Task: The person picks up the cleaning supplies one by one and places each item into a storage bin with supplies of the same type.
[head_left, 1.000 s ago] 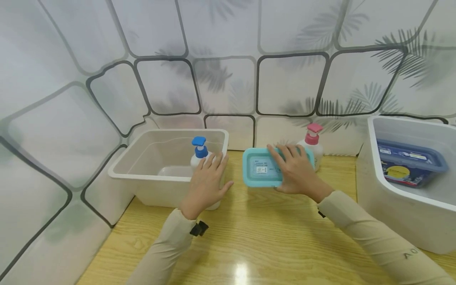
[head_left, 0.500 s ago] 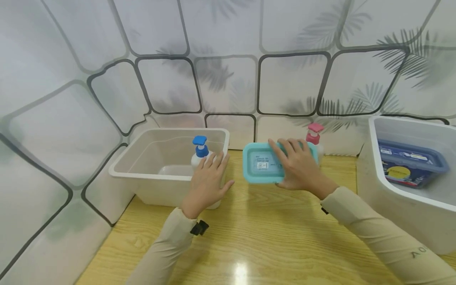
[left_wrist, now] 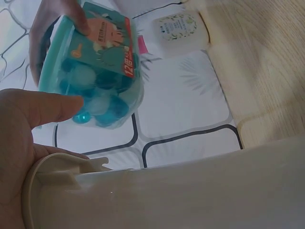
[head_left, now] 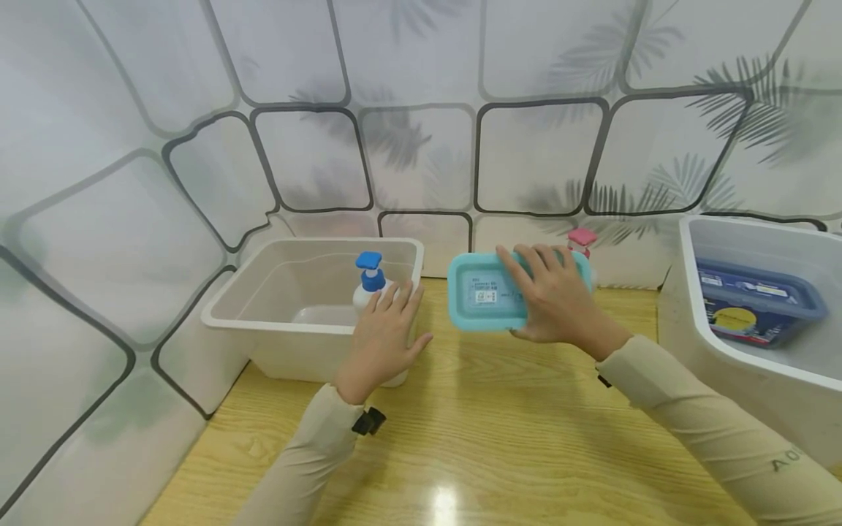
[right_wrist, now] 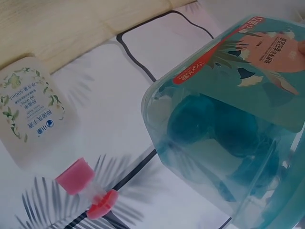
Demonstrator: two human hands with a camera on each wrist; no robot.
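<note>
My right hand [head_left: 555, 299] grips a tub of laundry pods [head_left: 487, 294] from above, thumb at the near edge and fingers over the far edge. Its turquoise lid side with a label faces up at me; blue and white pods show through the clear wall of the tub [left_wrist: 97, 98] in the left wrist view. The tub hangs above the table in front of a white hand-wash bottle with a pink pump [head_left: 582, 238]. My left hand [head_left: 381, 332] rests with extended fingers over the right-hand rim of the left white bin [head_left: 283, 326], beside a blue-pump bottle [head_left: 370, 277].
At the right stands a second white bin [head_left: 743, 394] with a dark blue tub [head_left: 756, 299] inside. Patterned fabric [head_left: 421, 153] closes off the back and left of the wooden table [head_left: 447, 431]. The hand-wash bottle [right_wrist: 33, 105] shows its floral label in the right wrist view.
My right hand has lifted the tub slightly up and away from me, covering more of the pink-pump bottle. My left hand stays in place.
</note>
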